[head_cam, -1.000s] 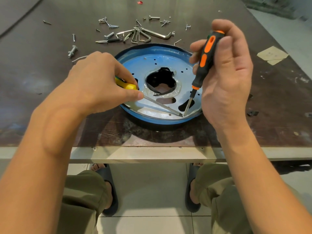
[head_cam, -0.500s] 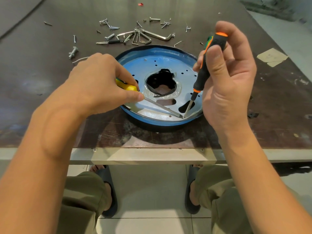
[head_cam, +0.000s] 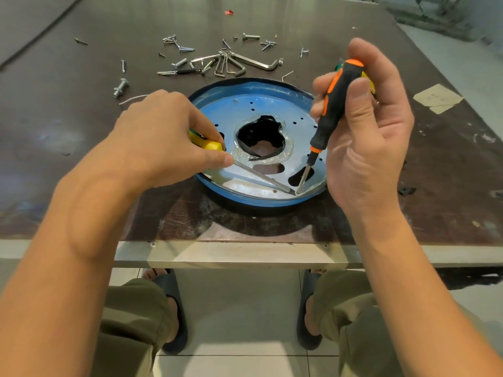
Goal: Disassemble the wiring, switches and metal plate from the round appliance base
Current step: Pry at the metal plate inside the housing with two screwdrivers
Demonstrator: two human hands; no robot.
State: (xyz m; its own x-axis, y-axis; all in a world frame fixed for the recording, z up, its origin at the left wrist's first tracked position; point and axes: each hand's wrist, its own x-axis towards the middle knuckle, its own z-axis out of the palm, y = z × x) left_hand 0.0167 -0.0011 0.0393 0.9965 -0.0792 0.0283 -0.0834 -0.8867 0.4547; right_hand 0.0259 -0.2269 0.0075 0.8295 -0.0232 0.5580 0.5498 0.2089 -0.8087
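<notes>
Both hands grip screwdrivers: left hand [head_cam: 166, 137] a yellow screwdriver [head_cam: 209, 145], right hand [head_cam: 364, 126] an orange-black screwdriver [head_cam: 330, 110], tips meeting at five o'clock on the blue base [head_cam: 261, 104].

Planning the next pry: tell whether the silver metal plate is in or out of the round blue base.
In. The silver perforated metal plate lies inside the raised rim of the round blue base.

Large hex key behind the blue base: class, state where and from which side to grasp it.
Pinch the large hex key near its bent right end, from above: it lies flat, that end free, the other meets the smaller keys.
</notes>
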